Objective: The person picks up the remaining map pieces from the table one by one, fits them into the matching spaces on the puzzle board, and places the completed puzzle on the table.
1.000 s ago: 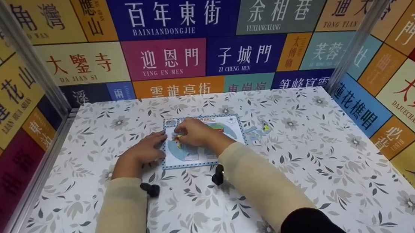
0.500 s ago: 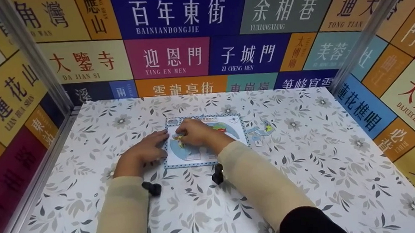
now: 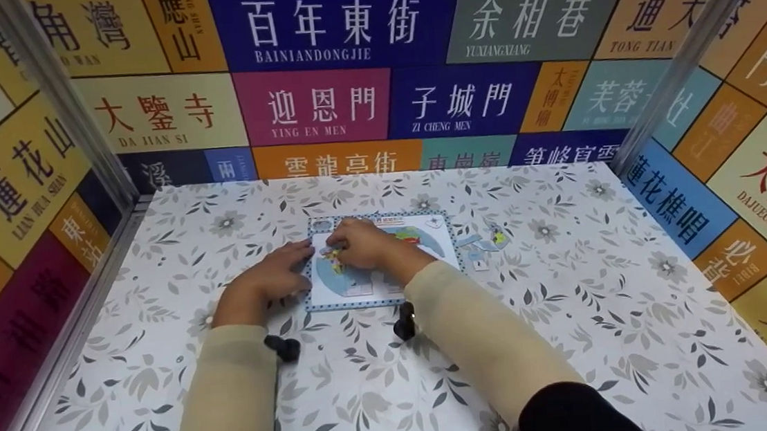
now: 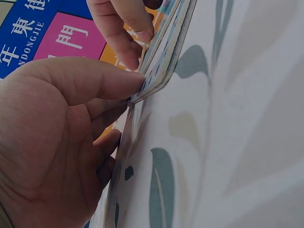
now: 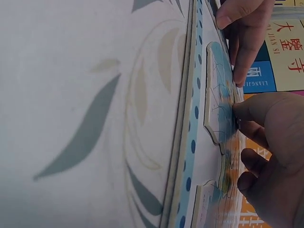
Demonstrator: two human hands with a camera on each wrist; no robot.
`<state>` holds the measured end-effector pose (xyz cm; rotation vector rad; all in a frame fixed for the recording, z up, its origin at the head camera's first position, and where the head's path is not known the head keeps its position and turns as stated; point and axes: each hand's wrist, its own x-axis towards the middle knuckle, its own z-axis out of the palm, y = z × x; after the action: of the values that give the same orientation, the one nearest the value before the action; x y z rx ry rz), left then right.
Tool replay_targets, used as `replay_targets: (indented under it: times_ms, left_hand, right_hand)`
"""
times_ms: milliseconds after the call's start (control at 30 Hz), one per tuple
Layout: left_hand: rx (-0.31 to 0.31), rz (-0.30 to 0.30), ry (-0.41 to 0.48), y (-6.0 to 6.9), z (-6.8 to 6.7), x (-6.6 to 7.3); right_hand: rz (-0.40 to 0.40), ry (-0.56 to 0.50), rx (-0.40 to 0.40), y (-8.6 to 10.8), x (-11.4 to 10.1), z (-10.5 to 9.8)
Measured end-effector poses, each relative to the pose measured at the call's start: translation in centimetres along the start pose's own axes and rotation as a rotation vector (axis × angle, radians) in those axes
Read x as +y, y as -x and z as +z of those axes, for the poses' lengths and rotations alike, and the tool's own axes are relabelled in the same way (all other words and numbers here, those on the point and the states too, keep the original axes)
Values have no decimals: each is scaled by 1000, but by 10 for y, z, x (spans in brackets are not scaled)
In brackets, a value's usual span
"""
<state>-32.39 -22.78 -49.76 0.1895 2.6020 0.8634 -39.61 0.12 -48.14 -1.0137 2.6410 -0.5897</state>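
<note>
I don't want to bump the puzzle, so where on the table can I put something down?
The table is bare right of the loose pieces, and between the puzzle board and back wall. It's crowded at the board: left hand at its left edge, right hand over it.

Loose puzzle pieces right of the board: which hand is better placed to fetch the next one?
The right hand, I'd judge: over the board, it is nearer the loose pieces. The left hand is at the board's left edge, farther away.

walls (image 3: 318,103): colourful, Chinese-lettered | corner posts (image 3: 86,130): metallic | tabletop (image 3: 617,341): white, leaf-printed
</note>
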Motion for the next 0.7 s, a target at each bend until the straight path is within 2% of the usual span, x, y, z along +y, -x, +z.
replay_targets:
  times_ms: [233, 367, 567, 700]
  left_hand:
    - [-7, -22, 13, 0, -2, -1]
    - [-15, -19, 17, 0, -2, 1]
    - [-15, -14, 37, -1, -1, -1]
    - [-4, -4, 35, -1, 0, -1]
  right_hand:
    - [131, -81, 26, 0, 2, 0]
    - [173, -99, 37, 0, 1, 1]
    - [177, -99, 43, -1, -1, 3]
    - [131, -73, 39, -3, -1, 3]
